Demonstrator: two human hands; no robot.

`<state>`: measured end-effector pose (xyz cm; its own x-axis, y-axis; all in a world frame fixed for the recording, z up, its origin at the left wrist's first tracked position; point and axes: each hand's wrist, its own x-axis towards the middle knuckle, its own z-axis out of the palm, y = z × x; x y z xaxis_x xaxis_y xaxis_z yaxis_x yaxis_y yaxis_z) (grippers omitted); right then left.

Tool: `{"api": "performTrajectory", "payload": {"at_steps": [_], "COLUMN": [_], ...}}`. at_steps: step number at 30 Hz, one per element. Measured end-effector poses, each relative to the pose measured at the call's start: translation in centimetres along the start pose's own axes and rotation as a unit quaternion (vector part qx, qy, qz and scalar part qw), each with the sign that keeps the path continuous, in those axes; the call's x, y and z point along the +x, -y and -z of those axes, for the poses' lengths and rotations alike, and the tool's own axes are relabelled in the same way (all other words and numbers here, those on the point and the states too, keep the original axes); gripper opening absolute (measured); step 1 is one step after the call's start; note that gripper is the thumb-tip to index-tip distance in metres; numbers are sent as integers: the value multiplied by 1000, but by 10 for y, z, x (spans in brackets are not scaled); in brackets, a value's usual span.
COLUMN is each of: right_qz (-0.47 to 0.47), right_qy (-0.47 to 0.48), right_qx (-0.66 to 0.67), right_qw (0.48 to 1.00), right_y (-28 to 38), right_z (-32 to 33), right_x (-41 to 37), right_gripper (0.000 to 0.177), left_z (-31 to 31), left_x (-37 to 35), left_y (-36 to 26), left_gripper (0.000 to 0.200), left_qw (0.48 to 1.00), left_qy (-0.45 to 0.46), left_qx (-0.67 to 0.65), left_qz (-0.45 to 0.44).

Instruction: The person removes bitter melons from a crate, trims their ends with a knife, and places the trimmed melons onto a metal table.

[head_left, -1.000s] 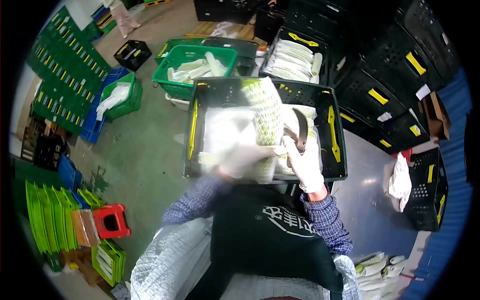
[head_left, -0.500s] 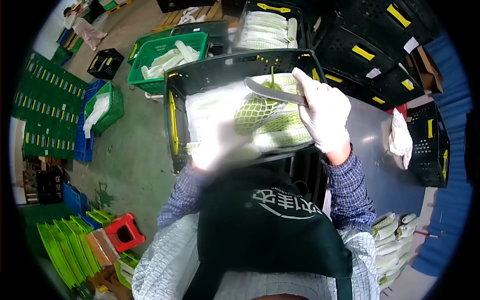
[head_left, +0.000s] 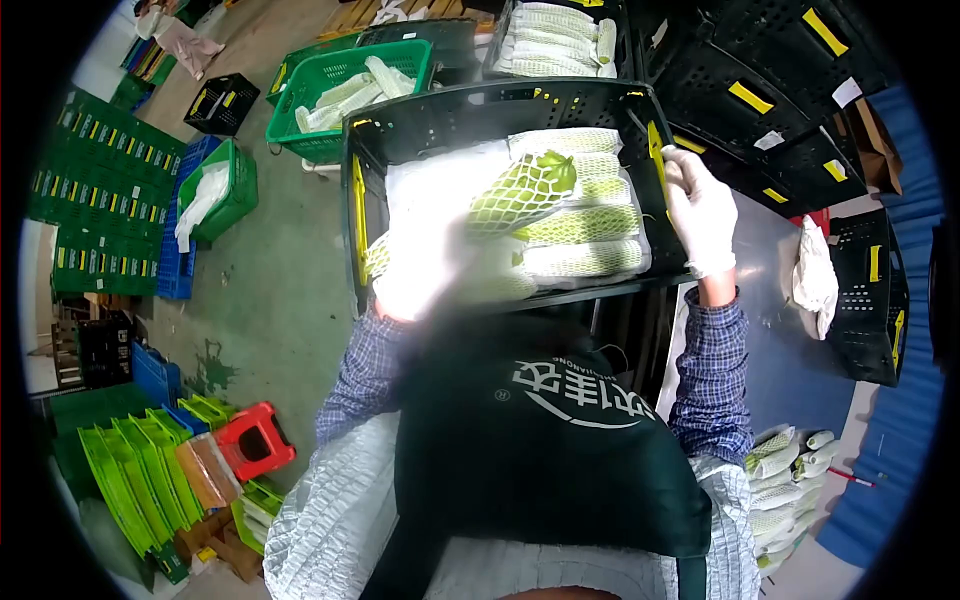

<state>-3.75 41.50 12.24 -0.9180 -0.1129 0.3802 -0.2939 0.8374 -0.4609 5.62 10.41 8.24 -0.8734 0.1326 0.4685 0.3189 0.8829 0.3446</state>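
A long green gourd (head_left: 522,196) in a white foam net is held by my gloved left hand (head_left: 425,255), tilted with its bare stem end up and to the right. Glare and blur hide part of that hand, but its fingers are wrapped round the gourd. My gloved right hand (head_left: 700,208) is closed beside the right wall of the black crate (head_left: 460,110). The knife from the earlier frame is not clearly visible; its blade seems edge-on or hidden by the fingers. Several netted gourds (head_left: 585,228) lie in a row inside the crate, beside white lining.
A green basket (head_left: 300,150) of netted gourds stands behind left. Another black crate (head_left: 625,70) of gourds is beyond. Stacked black crates (head_left: 740,95) rise at right, and green crates (head_left: 110,190) at left. A red stool (head_left: 255,440) stands lower left. Another person (head_left: 185,40) is far off.
My right hand has moved right, away from the gourd, to the crate's right wall. The knife blade and the gourd's long stem no longer show. The gourd has tilted further right.
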Motion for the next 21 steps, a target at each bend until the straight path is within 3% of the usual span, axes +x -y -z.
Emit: {"api": "performTrajectory", "payload": {"at_steps": [1,3,5,6,7,8,10,12,14,16,17,18,19,21], "right_qz": [31,-20,-78,-36,-89,-108,-129,-102,-70,-7,-35,-30,10,32], "right_qy": [-4,52,118,110,133,166,202,243,295,276,280,273,269,258], "right_qx": [40,158,297,321,328,326,371,426,486,517,598,606,565,516], "right_qw": [999,986,944,940,931,925,897,866,820,810,750,746,780,816], "right_y": [0,6,12,14,27,21,38,51,52,52,68,70,68,57], "right_z": [-7,-18,-25,-28,-25,-34,-36,-37,-41,-50,-34,-31,-29,-30], "right_x": [-3,-10,-16,-20,-26,-30,-31,-32,-32,-34,-35,-37,-37,-46], "right_gripper": [21,21,23,22,22,22,26,38,55,66,73,83,87,93], "left_z": [-3,-12,16,10,6,7,8,28,6,-21,-25,-28,-32,-50], "left_x": [0,-7,4,3,1,4,10,32,34,37,35,33,30,18], "left_y": [1,10,-19,-18,-18,-18,-17,-38,-33,-32,-37,-42,-47,-56], "left_gripper": [49,53,54,55,55,54,53,53,46,45,45,44,43,44], "left_qw": [1000,1000,995,994,992,960,837,690,580,520,536,551,566,510], "left_qy": [12,3,73,65,58,117,186,114,89,62,55,47,39,61], "left_qx": [6,-11,-57,-82,-106,-226,-431,-671,-773,-836,-827,-818,-809,-843], "left_qz": [5,9,35,42,49,114,283,246,242,166,161,156,152,161]}}
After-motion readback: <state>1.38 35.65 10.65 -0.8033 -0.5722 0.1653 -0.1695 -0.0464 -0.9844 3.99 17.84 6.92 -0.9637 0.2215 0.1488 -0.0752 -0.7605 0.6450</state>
